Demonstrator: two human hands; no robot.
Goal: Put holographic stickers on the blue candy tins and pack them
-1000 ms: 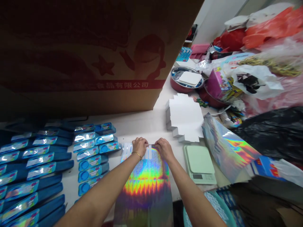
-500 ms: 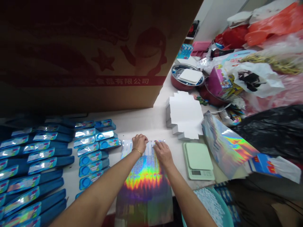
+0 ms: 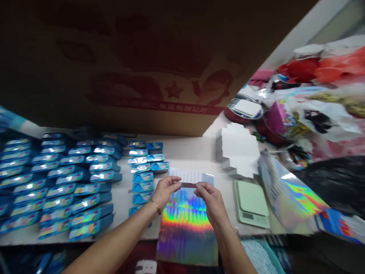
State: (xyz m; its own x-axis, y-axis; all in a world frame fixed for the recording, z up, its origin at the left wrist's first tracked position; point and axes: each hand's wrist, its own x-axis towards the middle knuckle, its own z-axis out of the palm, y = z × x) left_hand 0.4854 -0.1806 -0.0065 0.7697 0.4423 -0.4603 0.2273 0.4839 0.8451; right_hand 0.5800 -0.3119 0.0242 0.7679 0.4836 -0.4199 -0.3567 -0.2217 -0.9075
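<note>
A thin dark strip (image 3: 188, 185) is stretched in the air just above the upper part of a holographic bag (image 3: 186, 228), which lies flat on the tabletop (image 3: 188, 152). Each end sits in a pinching grip, the left hand (image 3: 165, 190) on one end and the right hand (image 3: 211, 199) on the other. The strip is so narrow that it could probably twist or slip free if either pinch slackens. Blue packs (image 3: 71, 179) lie in rows to the left, and a pale green scale (image 3: 251, 199) lies to the right.

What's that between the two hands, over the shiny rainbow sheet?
In the head view, a thin dark strip spans the gap, its ends pinched by the left hand and the right hand.
</note>
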